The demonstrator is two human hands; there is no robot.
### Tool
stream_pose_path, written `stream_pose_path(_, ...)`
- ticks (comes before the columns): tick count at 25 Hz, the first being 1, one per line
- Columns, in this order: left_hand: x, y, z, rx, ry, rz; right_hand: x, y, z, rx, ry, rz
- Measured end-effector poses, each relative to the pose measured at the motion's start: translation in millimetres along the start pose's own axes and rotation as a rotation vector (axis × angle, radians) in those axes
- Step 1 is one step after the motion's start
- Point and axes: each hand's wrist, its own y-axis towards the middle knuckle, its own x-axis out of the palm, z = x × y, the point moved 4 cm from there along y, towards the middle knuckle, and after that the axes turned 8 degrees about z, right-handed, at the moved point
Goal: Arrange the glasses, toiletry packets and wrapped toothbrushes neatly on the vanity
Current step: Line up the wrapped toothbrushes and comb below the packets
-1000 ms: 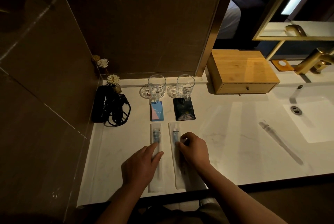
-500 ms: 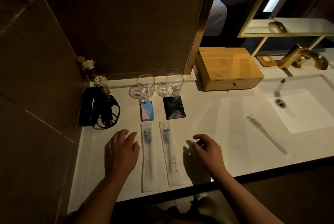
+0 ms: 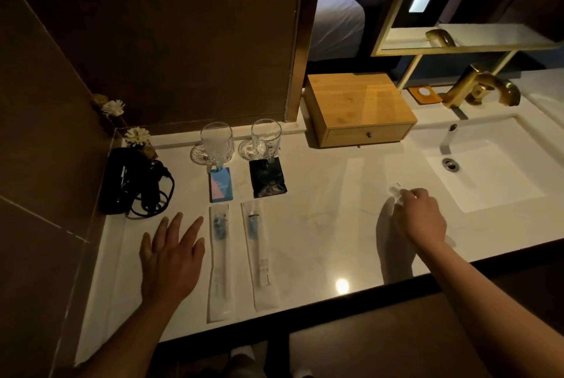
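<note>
The left hand point(image 3: 171, 258) lies open and flat just left of two wrapped toothbrushes point(image 3: 241, 258). The right hand point(image 3: 419, 216), near the sink point(image 3: 518, 182), seems to pinch a blurred clear packet point(image 3: 395, 191) at its fingertips.

glasses point(image 3: 241, 144) upright | packets point(image 3: 244, 184) in front | toothbrushes point(image 3: 238, 258) parallel

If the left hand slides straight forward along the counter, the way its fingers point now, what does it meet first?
The left hand points up and slightly right. Probably it would reach the blue and pink packet first, perhaps clipping the top of the nearer wrapped toothbrush; depth is unclear.
</note>
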Motion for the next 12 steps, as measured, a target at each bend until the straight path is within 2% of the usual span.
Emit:
stream_pose_path(4,1,1,0,-0.01,-0.042,0.022,8,14,28,0.034,-0.137,-0.057)
stream_pose_path(12,-3,1,3,-0.009,-0.058,0.052,16,33,45,0.274,0.152,-0.191)
